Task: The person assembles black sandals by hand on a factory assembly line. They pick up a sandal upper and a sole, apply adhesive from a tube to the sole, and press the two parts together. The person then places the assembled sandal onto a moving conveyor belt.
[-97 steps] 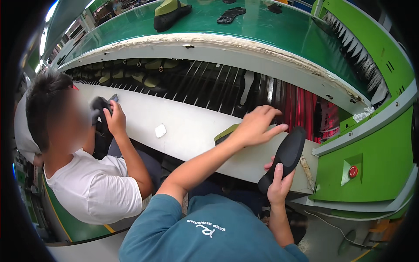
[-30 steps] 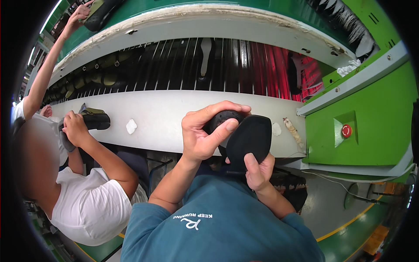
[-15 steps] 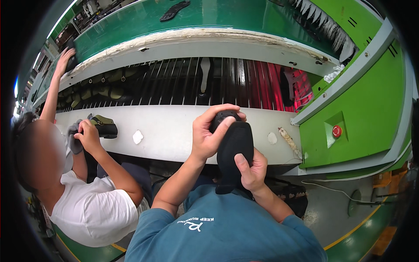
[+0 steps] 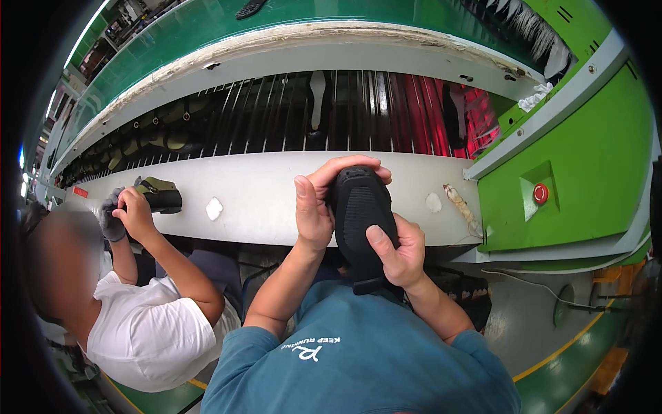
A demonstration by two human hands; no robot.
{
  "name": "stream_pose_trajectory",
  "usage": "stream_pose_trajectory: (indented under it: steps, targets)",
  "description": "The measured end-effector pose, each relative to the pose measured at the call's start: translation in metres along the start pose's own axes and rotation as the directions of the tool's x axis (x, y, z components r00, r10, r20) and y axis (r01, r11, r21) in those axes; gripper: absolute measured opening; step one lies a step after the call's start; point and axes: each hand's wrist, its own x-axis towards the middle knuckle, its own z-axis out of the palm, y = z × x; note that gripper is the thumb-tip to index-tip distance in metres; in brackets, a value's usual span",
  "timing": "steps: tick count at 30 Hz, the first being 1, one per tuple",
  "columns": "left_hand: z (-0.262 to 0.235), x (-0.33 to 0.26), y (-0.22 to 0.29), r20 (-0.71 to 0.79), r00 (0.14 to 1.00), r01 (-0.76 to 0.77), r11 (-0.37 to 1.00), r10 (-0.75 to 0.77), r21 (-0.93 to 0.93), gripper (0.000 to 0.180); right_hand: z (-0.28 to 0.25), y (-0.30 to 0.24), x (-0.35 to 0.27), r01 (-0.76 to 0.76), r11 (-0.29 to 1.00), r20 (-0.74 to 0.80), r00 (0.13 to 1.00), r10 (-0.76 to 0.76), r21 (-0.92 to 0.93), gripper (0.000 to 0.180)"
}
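A black shoe sole [image 4: 361,214] with a finely ribbed patch at its far end is held upright between my two hands, over the near edge of the white ledge. My left hand [image 4: 318,203] curls its fingers over the far end, its thumb raised off the surface. Under that end shows the rim of a second black piece [image 4: 350,172], mostly hidden. My right hand [image 4: 402,252] grips the sole from the right side, thumb pressed flat on its face and the other fingers behind. The sole's near end has a turned-up black edge [image 4: 369,285] by my shirt.
Beyond the white ledge [image 4: 269,186] runs a roller conveyor [image 4: 262,114] with a pale-and-black sole [image 4: 317,103]. A co-worker [image 4: 152,324] at left handles an olive-and-black shoe [image 4: 162,195]. The green machine [image 4: 572,159] at right carries a red button [image 4: 540,194]. White scraps [image 4: 214,208] lie on the ledge.
My left thumb has lifted off the black piece. The sole has shifted up and left, now covering most of that piece. The co-worker's outstretched arm has left the far green belt.
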Motion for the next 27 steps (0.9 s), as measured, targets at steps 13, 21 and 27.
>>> stream_pose_trajectory:
  steps: [13,21,27]
  targets:
    - [-0.0021,-0.0003,-0.0004,0.005,1.000,-0.003,1.000,0.004,-0.014,0.118,0.0008,-0.0012,0.0021,-0.002,1.000,0.000,1.000,0.002,0.005,0.032]
    - [-0.0003,-0.0025,0.0007,-0.021,1.000,0.018,1.000,-0.018,-0.006,0.102,-0.0008,-0.0024,0.0026,-0.009,1.000,0.018,1.000,0.009,-0.014,0.032]
    - [-0.0012,-0.0027,0.0034,-0.008,1.000,0.022,0.998,-0.022,0.052,0.087,-0.0019,-0.0018,0.0020,-0.002,1.000,0.017,1.000,0.003,-0.030,0.032]
